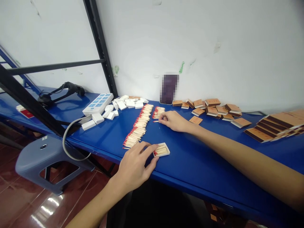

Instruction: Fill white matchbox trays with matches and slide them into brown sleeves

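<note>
My left hand [136,164] grips the left end of a small white matchbox tray [165,154] between thumb and forefinger, at the table's front edge. Wooden matches with red heads lie inside it. Farther back, my right hand [174,121] is closed in a pinch on a single match [155,121], whose red head sticks out to the left. Just beyond those fingertips lies a small pile of matches [158,111]. A long, slanting row of matches [137,128] runs between the wall side and my left hand.
White empty-looking trays [122,105] are heaped at the back left beside a power strip [98,104]. Orange-brown matchbox sleeves [212,110] lie at the back right, with stacked flat ones [273,125] farther right. A blurred phone [169,88] leans on the wall. A stool [47,158] stands left.
</note>
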`<state>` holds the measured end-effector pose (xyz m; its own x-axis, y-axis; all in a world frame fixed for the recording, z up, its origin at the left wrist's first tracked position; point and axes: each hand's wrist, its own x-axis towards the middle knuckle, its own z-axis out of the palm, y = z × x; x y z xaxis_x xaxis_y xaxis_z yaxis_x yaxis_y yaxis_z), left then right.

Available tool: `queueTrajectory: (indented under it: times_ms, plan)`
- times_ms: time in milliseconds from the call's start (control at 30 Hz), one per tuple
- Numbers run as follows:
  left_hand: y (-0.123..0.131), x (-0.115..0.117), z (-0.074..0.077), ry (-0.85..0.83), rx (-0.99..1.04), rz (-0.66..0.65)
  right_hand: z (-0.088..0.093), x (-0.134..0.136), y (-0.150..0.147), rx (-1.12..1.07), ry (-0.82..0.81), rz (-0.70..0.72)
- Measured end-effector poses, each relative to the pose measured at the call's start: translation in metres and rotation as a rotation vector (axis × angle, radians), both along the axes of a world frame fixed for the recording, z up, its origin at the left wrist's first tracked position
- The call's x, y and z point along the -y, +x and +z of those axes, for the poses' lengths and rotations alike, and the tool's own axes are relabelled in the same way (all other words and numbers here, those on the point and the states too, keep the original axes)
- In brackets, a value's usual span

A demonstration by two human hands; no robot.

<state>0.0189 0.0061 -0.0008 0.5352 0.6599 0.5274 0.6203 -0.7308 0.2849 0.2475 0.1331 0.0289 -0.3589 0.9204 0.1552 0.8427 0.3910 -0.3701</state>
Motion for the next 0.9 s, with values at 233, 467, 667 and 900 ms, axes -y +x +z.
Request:
queueTrajectory:
  times_ms: [233, 467, 667, 900]
  plan:
    - [0.0, 0.0, -0.002, -0.001, 0.005, 0.017, 0.022, 0.023, 0.001, 0.017, -0.117, 0.179]
    - [0.0, 0.001, -0.005, -0.07, 0.07, 0.079, 0.059, 0.076, -0.009, 0.08, -0.426, 0.378]
    - [0.0, 0.0, 0.0, -0.043, 0.011, -0.005, 0.059, 0.082, -0.015, 0.084, -0.404, 0.417]
    - [-0.001, -0.001, -0.002, 0.012, 0.028, -0.01, 0.026, 0.035, 0.01, 0.078, -0.089, 0.191]
